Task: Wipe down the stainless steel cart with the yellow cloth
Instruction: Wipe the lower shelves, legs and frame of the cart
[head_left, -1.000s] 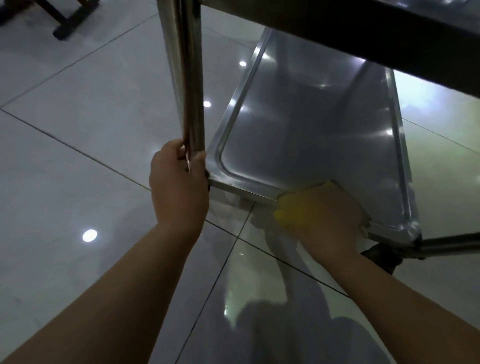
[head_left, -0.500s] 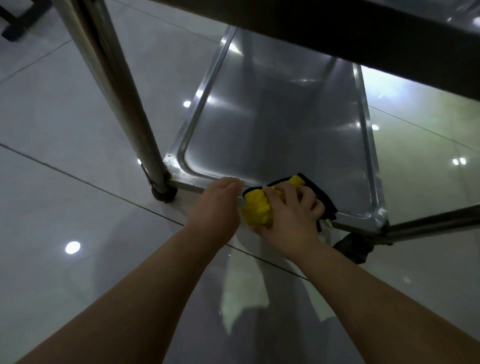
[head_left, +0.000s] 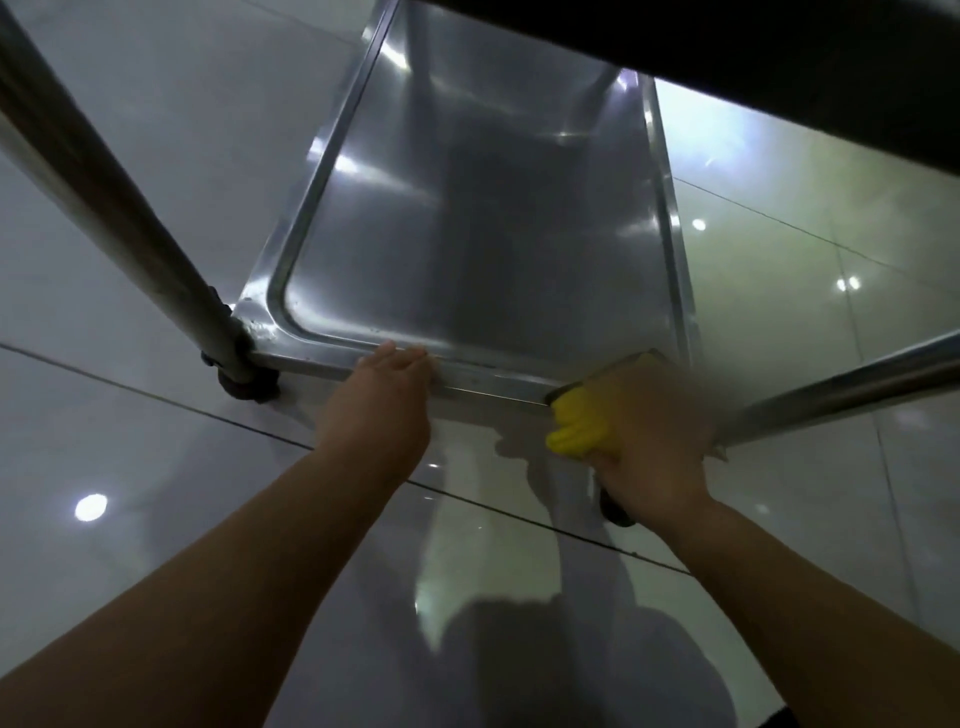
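Single head view, low and close, faces forward and down past both forearms onto cart's (head_left: 483, 244) bottom shelf. Near rim at mid-frame, upper shelf underside overhead far right, floor (head_left: 130, 441) all round.

The scene is dim and bluish, lit from overhead: small round lamp reflections dot the glossy floor (head_left: 156, 156) at lower left and at right, and streaks of glare cross the cart's lower shelf (head_left: 467, 218). The upper right of the frame is almost black. A dark shadow of the person lies on the tiles at bottom centre. The right hand (head_left: 649, 441) and the yellow cloth (head_left: 576, 431) are smeared by motion blur; the left hand (head_left: 379, 405) is sharper. Wide-angle distortion splays the cart's posts towards the edges
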